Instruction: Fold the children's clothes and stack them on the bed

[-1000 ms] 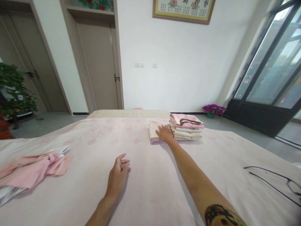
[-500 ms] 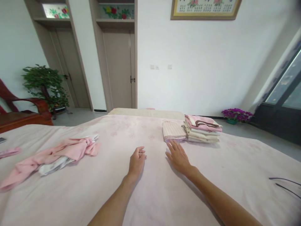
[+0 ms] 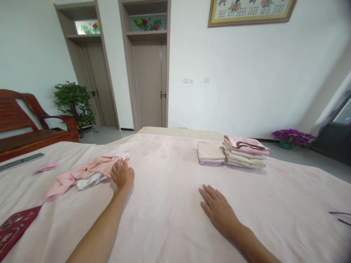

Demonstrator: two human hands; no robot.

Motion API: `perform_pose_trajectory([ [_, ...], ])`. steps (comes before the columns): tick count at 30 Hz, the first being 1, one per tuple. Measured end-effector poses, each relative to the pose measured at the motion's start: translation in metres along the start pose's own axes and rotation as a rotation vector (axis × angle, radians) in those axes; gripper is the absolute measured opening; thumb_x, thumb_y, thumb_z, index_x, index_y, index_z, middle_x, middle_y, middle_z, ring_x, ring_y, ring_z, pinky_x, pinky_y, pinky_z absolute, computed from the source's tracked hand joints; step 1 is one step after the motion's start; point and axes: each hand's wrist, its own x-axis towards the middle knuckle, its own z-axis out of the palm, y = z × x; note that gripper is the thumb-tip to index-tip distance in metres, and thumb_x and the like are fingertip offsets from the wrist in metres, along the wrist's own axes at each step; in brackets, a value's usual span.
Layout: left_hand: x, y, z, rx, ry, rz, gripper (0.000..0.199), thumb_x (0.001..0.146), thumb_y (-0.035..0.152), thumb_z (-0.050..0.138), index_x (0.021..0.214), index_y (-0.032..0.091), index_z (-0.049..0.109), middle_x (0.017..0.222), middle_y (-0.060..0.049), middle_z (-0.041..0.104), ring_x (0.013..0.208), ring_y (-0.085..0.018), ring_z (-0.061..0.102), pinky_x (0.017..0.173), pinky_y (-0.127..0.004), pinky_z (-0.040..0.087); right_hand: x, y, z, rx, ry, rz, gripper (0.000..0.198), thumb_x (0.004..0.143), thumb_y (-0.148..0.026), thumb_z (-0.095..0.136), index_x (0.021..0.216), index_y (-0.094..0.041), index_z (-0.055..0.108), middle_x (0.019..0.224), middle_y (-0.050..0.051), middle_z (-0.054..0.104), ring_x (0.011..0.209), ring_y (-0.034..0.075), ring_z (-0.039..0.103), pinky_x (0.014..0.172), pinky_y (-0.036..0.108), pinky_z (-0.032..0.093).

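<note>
A crumpled pink and white garment (image 3: pixel 82 170) lies on the left of the pale pink floral sheet (image 3: pixel 170 204). My left hand (image 3: pixel 123 175) is at the garment's right end, its fingers curled onto the fabric and the fingertips partly hidden. On the bare sheet right of centre, my right hand (image 3: pixel 218 210) rests palm down with outstretched fingers, holding nothing. Beyond it sits a folded striped cloth (image 3: pixel 210 152), beside a taller stack of folded clothes (image 3: pixel 244 153) topped by a pink piece with a brown band.
At the left lie a small pink item (image 3: pixel 47 167), a phone-like dark slab (image 3: pixel 22 162) and a red printed piece (image 3: pixel 19 226). Thin dark glasses arms (image 3: pixel 340 213) show at the right edge. A wooden bench (image 3: pixel 41 128) stands behind left, purple flowers (image 3: pixel 294 137) behind right.
My left hand has moved from the middle of the sheet leftward onto the pink garment. My right hand has drawn back from the folded striped cloth. The view has turned left.
</note>
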Motion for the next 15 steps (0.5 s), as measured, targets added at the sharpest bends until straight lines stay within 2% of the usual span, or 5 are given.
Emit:
perform_pose_trajectory([
  [4,0.015,-0.056,-0.010,0.160,-0.011,-0.092,0.037,0.089,0.033,0.054,0.124,0.019,0.059,0.130,-0.019,0.050,0.116,-0.037,0.045,0.092,-0.048,0.038,0.001,-0.003,-0.002,0.005,0.013,0.013,0.049,0.097,-0.043,0.038,0.141,-0.027,0.052,0.151,0.005,0.045,0.141,0.025,0.037,0.117,0.046,0.029],
  [7,0.019,-0.083,-0.011,0.107,-0.059,-0.151,0.033,0.091,0.036,0.050,0.119,0.022,0.062,0.122,-0.017,0.051,0.104,-0.033,0.052,0.081,-0.041,0.043,0.000,-0.003,-0.004,0.008,0.006,0.012,0.049,0.097,-0.042,0.038,0.141,-0.026,0.052,0.150,0.006,0.045,0.141,0.025,0.037,0.117,0.047,0.029],
  [10,0.020,-0.095,-0.010,0.030,-0.071,-0.214,0.027,0.092,0.036,0.048,0.109,0.022,0.063,0.112,-0.014,0.055,0.096,-0.029,0.055,0.074,-0.037,0.044,0.000,-0.004,-0.006,-0.003,-0.019,0.015,0.051,0.097,-0.043,0.036,0.143,-0.024,0.051,0.151,0.006,0.044,0.141,0.026,0.037,0.118,0.047,0.028],
  [15,0.021,-0.094,-0.012,-0.048,-0.059,-0.289,0.022,0.093,0.036,0.047,0.096,0.019,0.061,0.096,-0.010,0.062,0.088,-0.027,0.057,0.072,-0.036,0.044,0.000,-0.005,-0.009,-0.015,-0.047,0.015,0.052,0.098,-0.042,0.035,0.144,-0.023,0.049,0.152,0.006,0.043,0.142,0.026,0.036,0.118,0.047,0.027],
])
